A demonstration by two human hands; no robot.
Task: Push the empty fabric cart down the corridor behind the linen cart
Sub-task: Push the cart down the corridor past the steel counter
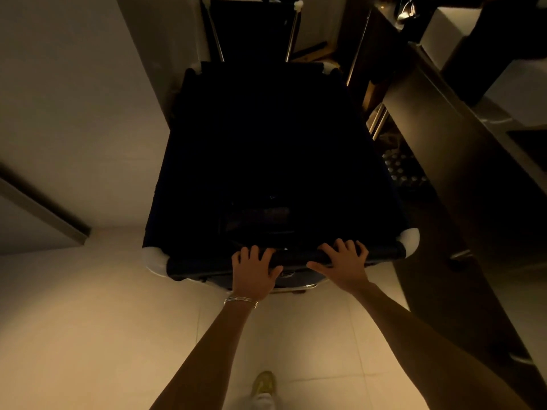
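Observation:
A dark fabric cart (266,161) with white corner caps fills the middle of the head view, its deep black bin looking empty. My left hand (253,272), with thin bangles at the wrist, grips the cart's near top rail left of centre. My right hand (343,261) grips the same rail right of centre, fingers curled over it. Straight ahead of it, at the top of the view, stands another dark cart (251,28) with metal legs, close to the fabric cart's far edge.
A pale wall (74,99) runs along the left. On the right a dark cabinet (444,137) with a shelf of small bottles (399,167) lines the passage. The floor (118,335) is light tile. One shoe (263,386) shows below.

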